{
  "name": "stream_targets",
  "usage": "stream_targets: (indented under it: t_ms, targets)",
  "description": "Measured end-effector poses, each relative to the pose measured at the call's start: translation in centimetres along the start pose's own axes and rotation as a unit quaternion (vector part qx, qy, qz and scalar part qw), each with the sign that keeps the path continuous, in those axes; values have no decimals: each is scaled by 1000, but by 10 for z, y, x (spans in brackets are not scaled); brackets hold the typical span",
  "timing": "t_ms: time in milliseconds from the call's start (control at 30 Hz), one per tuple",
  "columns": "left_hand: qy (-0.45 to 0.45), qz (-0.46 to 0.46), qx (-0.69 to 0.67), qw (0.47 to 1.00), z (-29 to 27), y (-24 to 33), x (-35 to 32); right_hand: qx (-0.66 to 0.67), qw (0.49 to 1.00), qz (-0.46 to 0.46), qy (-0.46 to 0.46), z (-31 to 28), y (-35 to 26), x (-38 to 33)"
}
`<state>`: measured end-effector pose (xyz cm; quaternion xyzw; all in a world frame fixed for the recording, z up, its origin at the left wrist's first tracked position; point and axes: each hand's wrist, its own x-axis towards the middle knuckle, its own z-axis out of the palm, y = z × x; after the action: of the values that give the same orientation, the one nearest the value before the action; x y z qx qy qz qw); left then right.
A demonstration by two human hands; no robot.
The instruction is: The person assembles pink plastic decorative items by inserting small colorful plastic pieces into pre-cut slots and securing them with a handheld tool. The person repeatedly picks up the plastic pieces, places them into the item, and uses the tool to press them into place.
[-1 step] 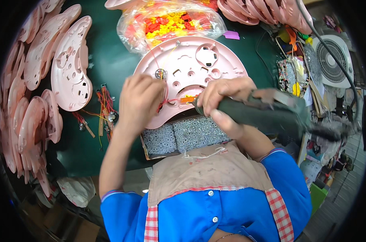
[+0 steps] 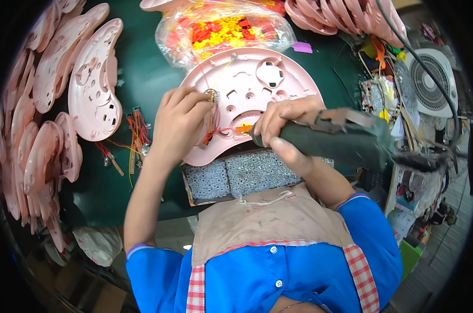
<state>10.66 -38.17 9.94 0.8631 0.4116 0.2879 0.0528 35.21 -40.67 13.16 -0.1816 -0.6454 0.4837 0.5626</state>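
Observation:
A pink curved plastic shell (image 2: 299, 78) lies with its inner side up, showing posts and cut-outs. My right hand (image 2: 291, 122) is wrapped round a dark electric screwdriver (image 2: 346, 138), whose front end points left at a small orange-yellow part (image 2: 243, 128) on the shell. The driver's tip is hidden by my fingers. My left hand (image 2: 181, 115) has its fingers bunched at a small round wired part (image 2: 211, 95) on the shell's left half; what they pinch is hidden. Red wires (image 2: 211, 130) run down beside these fingers and across to the orange-yellow part.
A tray of small metal screws (image 2: 257, 169) stands before the shell. Behind it is a plastic bag of red and yellow pieces (image 2: 223, 34). Pink shells (image 2: 93, 83) pile up at left, near wired parts (image 2: 137, 133). A white fan (image 2: 431, 83) stands at right.
My left hand's fingers have moved slightly up and right to the round wired part. The view has shifted a little; my right hand still holds the screwdriver at the same spot.

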Motion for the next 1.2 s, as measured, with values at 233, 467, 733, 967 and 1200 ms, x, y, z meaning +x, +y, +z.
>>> stream_targets:
  t_ms: [233,467,733,967,1200]
  targets:
    - [-90,81,-5,993,19,-28,9,-12,999,17,30,5,42,-13]
    - [-89,40,-6,995,5,-21,12,-66,996,51,-13,-1,44,-7]
    - [-52,-142,-58,987,-41,9,-19,18,988,94,124,-32,-62,-15]
    - [-295,-38,-68,952,-90,29,11,-140,972,149,120,-81,-67,-102]
    - [-241,-90,-379,889,12,38,97,-131,980,53,141,-75,-88,-79]
